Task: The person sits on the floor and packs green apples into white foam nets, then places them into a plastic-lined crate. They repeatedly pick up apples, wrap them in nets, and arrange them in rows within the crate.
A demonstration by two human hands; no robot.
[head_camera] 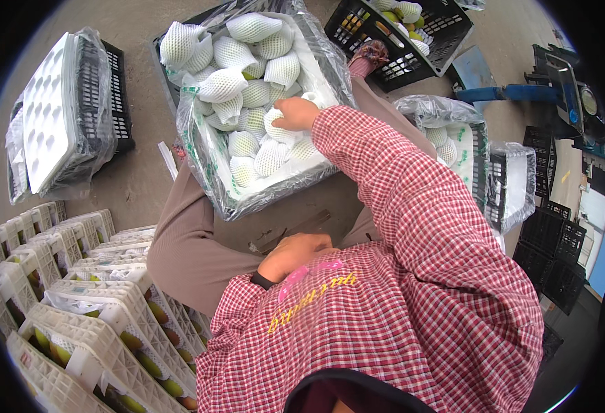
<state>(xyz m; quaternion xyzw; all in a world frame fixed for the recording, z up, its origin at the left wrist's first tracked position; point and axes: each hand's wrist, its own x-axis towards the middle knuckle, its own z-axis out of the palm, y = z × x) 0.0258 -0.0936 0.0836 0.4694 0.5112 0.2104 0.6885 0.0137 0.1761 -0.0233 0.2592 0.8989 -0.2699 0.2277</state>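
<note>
My right hand (298,112) reaches into the plastic-lined black crate (230,206) in front of me. Its thumb and finger are closed around one fruit in a white foam net (280,130), which sits among the others. Several more foam-netted fruits (233,53) fill the crate in a loose pile; green-yellow skin shows faintly through the mesh. White paper (314,59) and clear film line the crate's walls. My left hand (295,253) rests low against my belly, away from the fruit. Its fingers are bent out of sight, so whether it holds anything is hidden.
White plastic crates of mangoes (91,335) stand packed at lower left. A black crate with dimpled white trays (49,113) is at left. At upper right is another black crate (408,72) of fruit. More lined crates (480,170) and a blue-armed machine (509,93) are at right.
</note>
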